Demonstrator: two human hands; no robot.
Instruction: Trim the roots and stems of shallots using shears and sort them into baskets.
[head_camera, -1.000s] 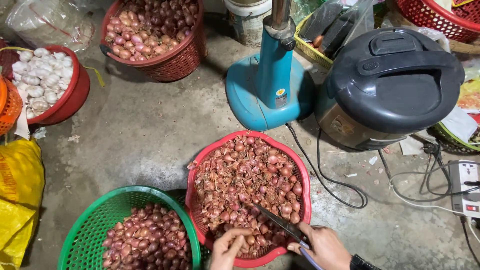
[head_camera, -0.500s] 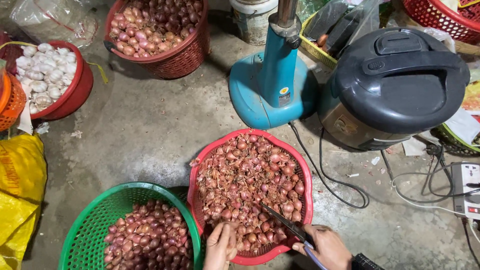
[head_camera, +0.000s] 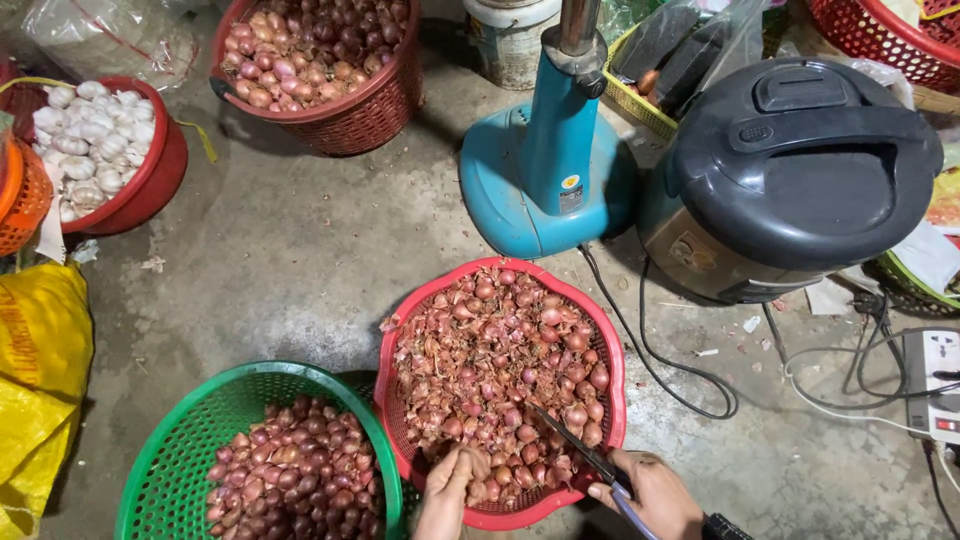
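Gripping a knife (head_camera: 570, 442) pointing far-left, right hand (head_camera: 655, 490) sat right of left hand (head_camera: 452, 482), which pinched a shallot (head_camera: 468, 462) over the red basket (head_camera: 618, 400).

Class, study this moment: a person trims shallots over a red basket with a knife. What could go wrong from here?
1. The knife points toward the left hand in the shallots; a slip could cut its fingers.
2. Black cords trail on the floor beside the red basket; a snagged cord might tug the cooker.

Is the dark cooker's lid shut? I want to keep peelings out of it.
Shut: the cooker's lid sits flat on the body with no gap showing.
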